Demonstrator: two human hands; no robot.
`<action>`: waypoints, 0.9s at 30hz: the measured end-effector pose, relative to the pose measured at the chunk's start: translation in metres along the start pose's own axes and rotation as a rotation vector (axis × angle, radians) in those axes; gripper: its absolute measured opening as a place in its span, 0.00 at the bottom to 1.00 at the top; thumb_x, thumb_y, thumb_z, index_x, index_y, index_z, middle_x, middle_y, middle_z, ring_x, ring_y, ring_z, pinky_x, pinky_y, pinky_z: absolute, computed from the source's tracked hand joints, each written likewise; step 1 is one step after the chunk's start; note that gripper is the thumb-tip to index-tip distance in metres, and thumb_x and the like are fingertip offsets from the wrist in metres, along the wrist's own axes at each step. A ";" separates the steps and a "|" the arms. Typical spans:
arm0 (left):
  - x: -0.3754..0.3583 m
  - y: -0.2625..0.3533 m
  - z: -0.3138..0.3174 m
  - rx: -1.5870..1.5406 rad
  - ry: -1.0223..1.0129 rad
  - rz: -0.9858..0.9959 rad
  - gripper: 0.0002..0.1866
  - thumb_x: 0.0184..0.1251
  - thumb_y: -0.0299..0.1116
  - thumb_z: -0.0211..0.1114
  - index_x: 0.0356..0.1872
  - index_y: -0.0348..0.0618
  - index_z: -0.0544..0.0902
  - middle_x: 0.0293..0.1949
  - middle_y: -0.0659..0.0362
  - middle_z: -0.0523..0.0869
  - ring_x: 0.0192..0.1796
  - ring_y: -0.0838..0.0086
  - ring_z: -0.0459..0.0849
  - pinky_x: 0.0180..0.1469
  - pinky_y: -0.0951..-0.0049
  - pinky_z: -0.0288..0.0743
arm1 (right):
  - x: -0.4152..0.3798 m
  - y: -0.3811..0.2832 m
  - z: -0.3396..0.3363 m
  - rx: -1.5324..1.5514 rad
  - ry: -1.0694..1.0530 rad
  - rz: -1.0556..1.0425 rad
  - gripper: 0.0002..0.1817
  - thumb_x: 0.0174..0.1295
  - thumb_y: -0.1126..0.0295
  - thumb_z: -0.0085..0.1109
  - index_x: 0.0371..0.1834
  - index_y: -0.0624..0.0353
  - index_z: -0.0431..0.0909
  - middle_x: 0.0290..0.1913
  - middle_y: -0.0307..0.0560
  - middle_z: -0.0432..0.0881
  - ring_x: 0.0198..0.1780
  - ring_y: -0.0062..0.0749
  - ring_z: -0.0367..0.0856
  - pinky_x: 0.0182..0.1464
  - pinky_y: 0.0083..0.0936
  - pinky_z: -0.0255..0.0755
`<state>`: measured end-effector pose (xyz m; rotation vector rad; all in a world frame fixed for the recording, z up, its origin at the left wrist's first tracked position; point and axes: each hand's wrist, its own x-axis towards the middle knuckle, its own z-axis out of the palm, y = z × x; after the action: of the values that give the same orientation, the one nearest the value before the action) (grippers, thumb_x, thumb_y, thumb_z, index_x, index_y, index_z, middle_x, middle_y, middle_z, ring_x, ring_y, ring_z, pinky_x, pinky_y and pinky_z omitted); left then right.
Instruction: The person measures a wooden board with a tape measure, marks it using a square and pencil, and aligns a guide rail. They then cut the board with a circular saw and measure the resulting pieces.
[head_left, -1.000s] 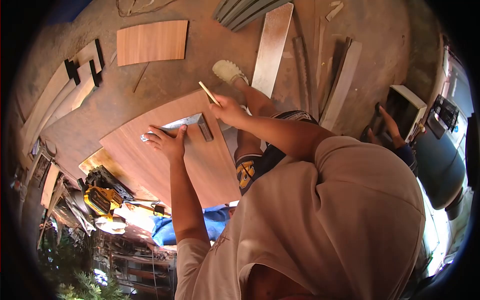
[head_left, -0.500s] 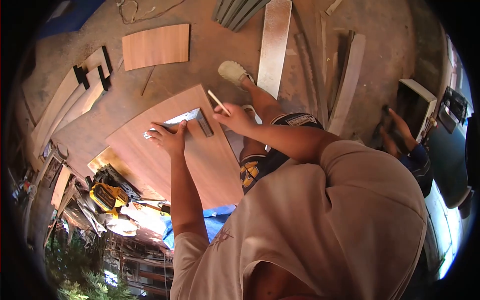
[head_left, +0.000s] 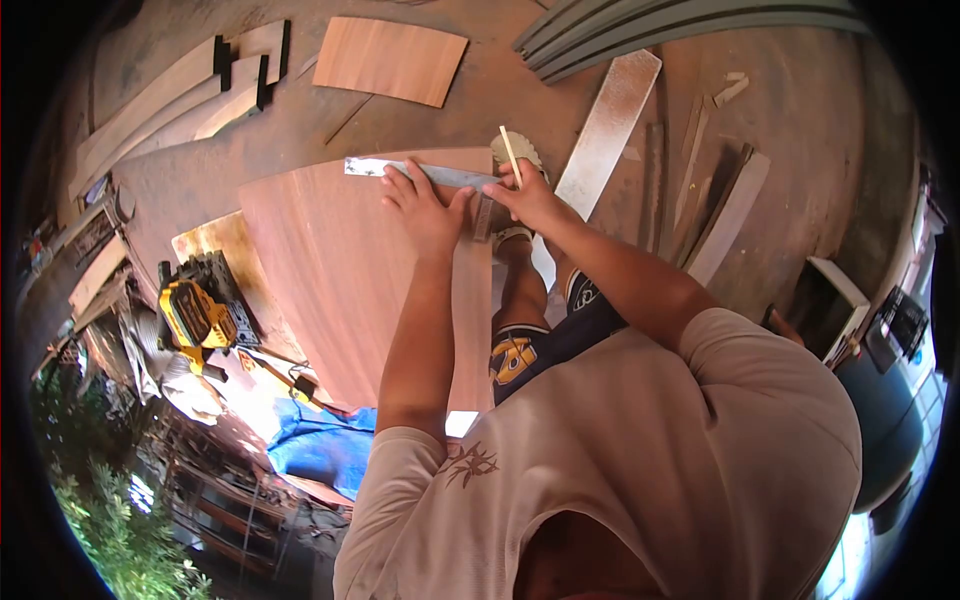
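Shifted since the earlier frame were the square (head_left: 450, 177) and both hands, which had lain farther in on the panel (head_left: 330, 270) and now sat close to its far edge. We saw the square's blade (head_left: 365, 168) lying on the panel just inside that edge, its stock (head_left: 482, 218) beside the right edge, near the far right corner. Our left hand (head_left: 425, 215) was spread, fingers and thumb resting on the blade without closing round it. Our right hand (head_left: 530, 200) was curled round a pencil (head_left: 511, 155), whose long end pointed away from us; its fingertips reached the blade's right end, though we could not tell whether they touched. We judged slipping the main hazard: uneven pressure from the left hand, or a nudge from the right, could have turned the square. We judged the power tool (head_left: 200, 310), beside the left edge, liable to a knock had the panel swung.
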<state>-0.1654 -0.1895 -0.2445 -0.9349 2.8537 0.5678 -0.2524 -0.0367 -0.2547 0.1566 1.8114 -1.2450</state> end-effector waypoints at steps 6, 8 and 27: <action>-0.020 -0.014 0.011 -0.036 0.093 -0.081 0.56 0.53 0.65 0.65 0.73 0.33 0.53 0.73 0.32 0.49 0.76 0.41 0.45 0.71 0.36 0.38 | 0.021 -0.004 -0.015 0.049 0.045 -0.112 0.16 0.61 0.63 0.66 0.43 0.65 0.77 0.21 0.35 0.74 0.16 0.18 0.70 0.18 0.21 0.64; -0.033 -0.030 0.014 0.007 0.104 -0.174 0.56 0.54 0.66 0.63 0.74 0.36 0.52 0.74 0.35 0.48 0.77 0.42 0.44 0.71 0.35 0.36 | 0.026 -0.020 -0.026 0.013 -0.030 -0.092 0.16 0.62 0.64 0.65 0.44 0.65 0.78 0.20 0.34 0.73 0.16 0.18 0.69 0.17 0.21 0.62; -0.006 -0.052 -0.015 0.034 -0.007 -0.352 0.57 0.56 0.66 0.63 0.75 0.38 0.48 0.76 0.38 0.44 0.77 0.42 0.38 0.68 0.28 0.34 | 0.054 -0.023 0.013 -0.101 -0.065 -0.238 0.13 0.64 0.64 0.62 0.44 0.63 0.81 0.19 0.35 0.74 0.17 0.16 0.69 0.19 0.22 0.62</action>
<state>-0.1298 -0.2304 -0.2458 -1.3823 2.5912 0.4788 -0.2890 -0.0774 -0.2799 -0.1594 1.8718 -1.3018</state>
